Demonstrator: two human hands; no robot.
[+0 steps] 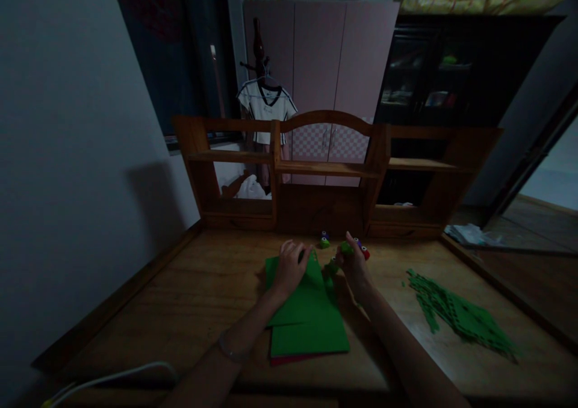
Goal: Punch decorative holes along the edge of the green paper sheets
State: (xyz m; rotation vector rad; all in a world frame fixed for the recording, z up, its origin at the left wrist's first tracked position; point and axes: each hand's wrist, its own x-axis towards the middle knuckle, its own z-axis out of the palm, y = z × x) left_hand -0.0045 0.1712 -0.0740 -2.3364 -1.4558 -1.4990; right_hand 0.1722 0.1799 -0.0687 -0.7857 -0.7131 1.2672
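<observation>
My left hand (289, 269) rests on a stack of green paper (309, 312), its fingers bent and closed at the upper edge of the top sheet. Small holes show near that corner. A red sheet (293, 359) peeks out below the stack. Just right of the paper, my right hand (354, 266) is closed around a small green craft punch (345, 248), partly hidden by the fingers. Another small green piece (333, 265) lies under this hand; its shape is unclear. Beyond the hands stand a green and purple punch (324, 240) and a red one (365, 253).
Green sheets with holes along their edges and cut strips (469, 312) lie at the right of the wooden desk (180, 287). A wooden shelf unit (329, 167) closes off the back. A white cable (130, 370) curves across the front left edge.
</observation>
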